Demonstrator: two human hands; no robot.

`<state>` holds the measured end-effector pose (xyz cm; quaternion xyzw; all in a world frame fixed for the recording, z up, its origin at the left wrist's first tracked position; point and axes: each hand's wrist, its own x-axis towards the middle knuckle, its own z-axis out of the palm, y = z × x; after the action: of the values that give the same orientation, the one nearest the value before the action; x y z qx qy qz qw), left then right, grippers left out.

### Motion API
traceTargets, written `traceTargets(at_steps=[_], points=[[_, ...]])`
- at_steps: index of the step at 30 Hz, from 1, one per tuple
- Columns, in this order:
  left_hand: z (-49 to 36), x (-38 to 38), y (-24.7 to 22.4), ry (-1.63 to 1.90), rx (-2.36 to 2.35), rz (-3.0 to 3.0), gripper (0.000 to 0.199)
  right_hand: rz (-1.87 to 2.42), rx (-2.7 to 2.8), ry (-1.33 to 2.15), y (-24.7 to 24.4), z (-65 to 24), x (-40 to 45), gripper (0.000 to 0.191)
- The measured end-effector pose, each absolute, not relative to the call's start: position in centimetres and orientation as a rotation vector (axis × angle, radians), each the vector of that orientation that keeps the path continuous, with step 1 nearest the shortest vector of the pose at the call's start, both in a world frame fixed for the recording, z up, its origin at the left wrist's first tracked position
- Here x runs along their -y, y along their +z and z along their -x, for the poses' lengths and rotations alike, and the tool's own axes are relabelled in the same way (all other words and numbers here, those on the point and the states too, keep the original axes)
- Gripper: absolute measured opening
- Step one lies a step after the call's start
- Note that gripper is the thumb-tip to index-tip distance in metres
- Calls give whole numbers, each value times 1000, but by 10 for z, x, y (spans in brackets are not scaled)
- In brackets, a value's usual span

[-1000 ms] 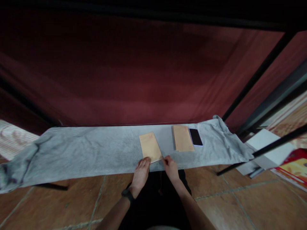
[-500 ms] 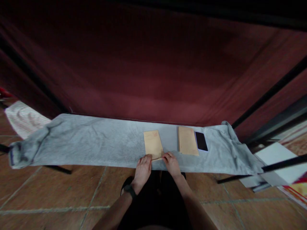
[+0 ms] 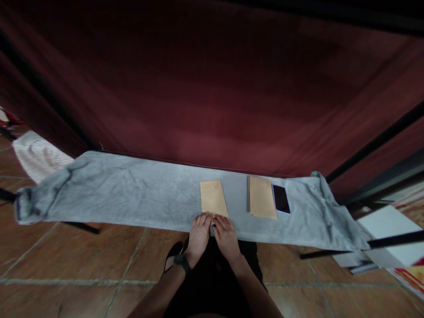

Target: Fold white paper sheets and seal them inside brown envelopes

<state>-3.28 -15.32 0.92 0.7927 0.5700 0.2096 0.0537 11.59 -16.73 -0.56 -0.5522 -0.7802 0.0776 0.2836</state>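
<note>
A tan paper envelope [image 3: 213, 197] lies flat on the grey cloth [image 3: 149, 194], with small faint red print near its top right corner. At its near edge my left hand [image 3: 199, 232] presses down, fingers together on the paper. My right hand [image 3: 226, 234] lies right beside it, its fingertips on the same edge. The two hands almost touch and cover the bottom of the envelope. To the right sits a stack of similar envelopes [image 3: 262, 197], with a dark-screened phone [image 3: 281, 199] next to it.
The cloth covers a long narrow surface in front of a dark red panel [image 3: 212, 110]. Dark metal legs show at both ends. White boards [image 3: 384, 223] stand at the right, and a striped cloth [image 3: 41, 157] hangs at the left. Brown floor tiles [image 3: 109, 265] lie below.
My right hand has moved left along the envelope's near edge, up against my left hand. The raised strip at that edge no longer shows. The view has shifted slightly.
</note>
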Motion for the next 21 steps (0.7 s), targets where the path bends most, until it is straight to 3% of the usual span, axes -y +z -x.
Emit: traceTargets(at_steps=[3, 8, 14, 21], points=[[31, 154, 10, 646, -1702, -2411, 40, 1467, 2173, 160, -9, -112, 176, 47], [17, 139, 9, 568, -1434, -2537, 43, 1540, 2176, 88, -18, -121, 176, 45], [-1, 87, 2, 347, -1436, -2527, 58, 1532, 2171, 54, -23, -120, 174, 43], [3, 18, 0, 280, -1464, -2613, 58, 1584, 2167, 29, -8, -118, 174, 48]])
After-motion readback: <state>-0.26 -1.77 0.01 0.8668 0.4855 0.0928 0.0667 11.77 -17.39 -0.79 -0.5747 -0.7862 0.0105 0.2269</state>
